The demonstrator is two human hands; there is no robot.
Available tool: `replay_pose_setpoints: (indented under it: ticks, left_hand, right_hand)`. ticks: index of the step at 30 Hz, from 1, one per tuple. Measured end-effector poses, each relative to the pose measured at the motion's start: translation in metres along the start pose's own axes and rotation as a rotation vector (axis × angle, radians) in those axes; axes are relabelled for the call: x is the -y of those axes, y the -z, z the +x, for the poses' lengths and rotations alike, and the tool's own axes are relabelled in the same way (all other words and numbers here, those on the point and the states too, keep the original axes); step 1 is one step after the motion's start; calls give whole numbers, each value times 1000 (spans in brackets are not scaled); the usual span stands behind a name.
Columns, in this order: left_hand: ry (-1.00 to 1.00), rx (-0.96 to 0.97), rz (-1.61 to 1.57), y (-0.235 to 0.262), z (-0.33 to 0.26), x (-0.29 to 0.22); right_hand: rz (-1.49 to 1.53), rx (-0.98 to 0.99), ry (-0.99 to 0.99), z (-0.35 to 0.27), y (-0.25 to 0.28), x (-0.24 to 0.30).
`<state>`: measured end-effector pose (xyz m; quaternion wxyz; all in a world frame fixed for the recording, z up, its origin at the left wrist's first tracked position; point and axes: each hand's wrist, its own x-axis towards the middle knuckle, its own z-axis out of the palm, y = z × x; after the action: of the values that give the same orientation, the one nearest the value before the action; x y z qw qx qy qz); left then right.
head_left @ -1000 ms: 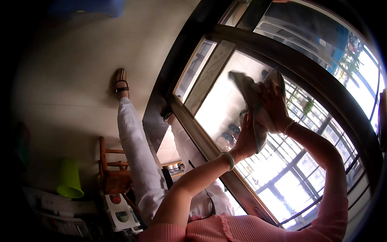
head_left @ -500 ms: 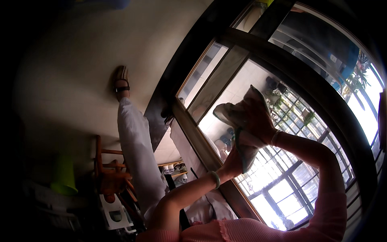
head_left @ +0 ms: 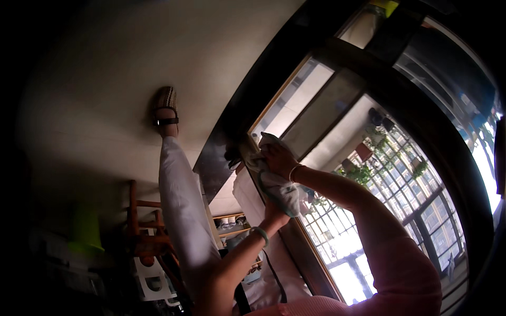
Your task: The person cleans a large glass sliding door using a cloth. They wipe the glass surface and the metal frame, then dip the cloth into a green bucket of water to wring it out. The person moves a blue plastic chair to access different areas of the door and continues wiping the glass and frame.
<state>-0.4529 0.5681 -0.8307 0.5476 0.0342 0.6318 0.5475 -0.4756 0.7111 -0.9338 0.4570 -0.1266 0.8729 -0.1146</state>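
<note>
A pale cloth with a green edge (head_left: 282,190) is bunched between my two hands, over the dark wooden frame (head_left: 314,262) of a glass door. My right hand (head_left: 280,160) is on its upper part, with the fingers curled into the fabric. Lower down, my left hand (head_left: 276,213) grips the other end; a green bangle (head_left: 260,235) circles that wrist. Whether the cloth touches the frame or hangs just in front of it, I cannot tell. Folds of fabric hide some of my fingertips.
Beyond the door's glass pane (head_left: 329,158) are potted plants and a window grille (head_left: 406,197). To the left stand a wooden chair (head_left: 150,239), a white plastic stool (head_left: 153,276) and a green bin (head_left: 85,229). Shoes sit on a low rack (head_left: 232,224). My sandalled foot (head_left: 166,108) rests on the floor.
Both hands and the cloth have moved left, from in front of the glass to the door frame. The cloth, spread wider before, is now more bunched.
</note>
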Motion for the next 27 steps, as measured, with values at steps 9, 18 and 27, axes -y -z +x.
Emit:
replay_pose_setpoints:
  ticks: [9, 18, 27]
  left_hand:
    - [135, -217, -86, -9, 44, 35]
    - [248, -8, -75, 4, 61, 34]
    - [187, -105, 42, 8, 58, 34]
  right_hand:
    - [-212, 248, 142, 48, 22, -31]
    - [-265, 183, -84, 40, 29, -25]
    - [-254, 239, 20, 39, 26, -41]
